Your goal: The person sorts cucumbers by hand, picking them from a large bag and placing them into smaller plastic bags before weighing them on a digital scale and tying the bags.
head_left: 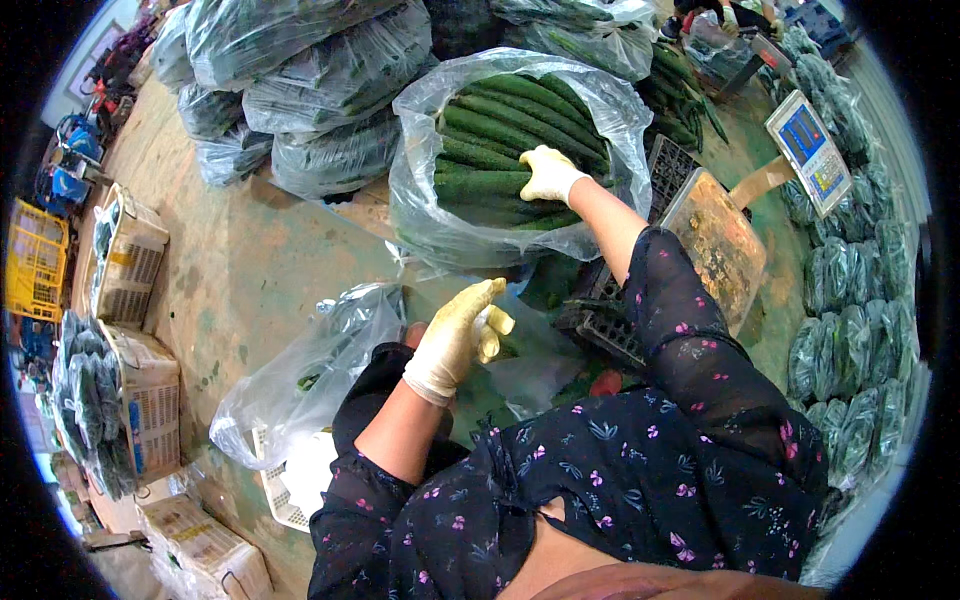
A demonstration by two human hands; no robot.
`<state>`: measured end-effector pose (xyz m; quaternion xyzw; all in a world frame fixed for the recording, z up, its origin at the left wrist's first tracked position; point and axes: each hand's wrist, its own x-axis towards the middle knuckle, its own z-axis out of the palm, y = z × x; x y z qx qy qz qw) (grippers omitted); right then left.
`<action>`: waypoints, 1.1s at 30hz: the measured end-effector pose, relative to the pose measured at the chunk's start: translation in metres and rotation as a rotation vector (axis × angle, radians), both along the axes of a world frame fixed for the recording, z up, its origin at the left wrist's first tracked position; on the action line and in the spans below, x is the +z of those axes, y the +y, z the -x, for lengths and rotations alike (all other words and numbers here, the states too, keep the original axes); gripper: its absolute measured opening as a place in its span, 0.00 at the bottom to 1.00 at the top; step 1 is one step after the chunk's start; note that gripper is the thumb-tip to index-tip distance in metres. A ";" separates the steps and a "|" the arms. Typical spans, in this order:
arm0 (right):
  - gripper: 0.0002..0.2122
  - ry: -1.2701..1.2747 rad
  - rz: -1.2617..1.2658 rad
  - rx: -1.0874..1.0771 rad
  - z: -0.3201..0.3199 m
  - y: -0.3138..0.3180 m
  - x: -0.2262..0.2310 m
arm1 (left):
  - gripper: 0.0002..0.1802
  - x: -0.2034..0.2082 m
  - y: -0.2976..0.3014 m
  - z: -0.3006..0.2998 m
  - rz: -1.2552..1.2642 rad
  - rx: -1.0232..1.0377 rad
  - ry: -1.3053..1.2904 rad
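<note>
A clear plastic bag (620, 120) stands with its mouth wide, filled with long dark-green cucumbers (500, 122) laid side by side. My right hand (549, 174), in a pale glove, reaches into the bag. Its thumb and fingers are bent round a cucumber on the top layer, with the fingertips partly hidden. Nearer to me, my left hand (455, 340) hovers in a yellowish-white glove, its fingers stretched out and the thumb apart, holding nothing. Below and left of it lies a loose clear bag (310, 380), mostly slack.
Filled cucumber bags (330, 90) are piled at the back left. On the right stand a platform scale (715, 245) with its display (810, 150) and rows of bagged cucumbers (850, 350). White crates (150, 400) line the left side. A gloved co-worker (730, 18) is at the far right.
</note>
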<state>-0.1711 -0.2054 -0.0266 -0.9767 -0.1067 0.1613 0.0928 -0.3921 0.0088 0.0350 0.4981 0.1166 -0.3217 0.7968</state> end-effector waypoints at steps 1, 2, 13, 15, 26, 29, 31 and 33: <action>0.38 0.000 0.000 -0.001 -0.001 -0.001 0.001 | 0.25 0.000 0.000 0.000 0.003 0.002 -0.007; 0.38 0.023 0.011 0.013 -0.001 -0.002 0.002 | 0.25 0.001 -0.001 0.000 0.006 0.003 -0.013; 0.32 -0.131 -0.089 -0.006 0.016 -0.006 0.016 | 0.26 0.000 0.005 0.003 0.017 0.016 -0.038; 0.32 -0.241 -0.191 -0.029 0.017 -0.015 0.034 | 0.26 0.000 0.006 0.004 0.000 0.015 -0.055; 0.28 0.151 -1.848 0.051 0.069 -0.071 0.140 | 0.30 -0.003 0.021 0.006 0.114 -0.071 -0.028; 0.31 0.222 -1.829 0.190 0.126 -0.048 0.138 | 0.30 -0.007 0.030 0.010 0.168 -0.067 0.047; 0.34 0.197 -1.734 0.297 0.169 -0.025 0.126 | 0.30 -0.009 0.037 0.012 0.222 -0.114 0.029; 0.36 0.221 -1.626 0.252 0.211 -0.002 0.102 | 0.29 -0.014 0.040 0.017 0.240 -0.126 -0.020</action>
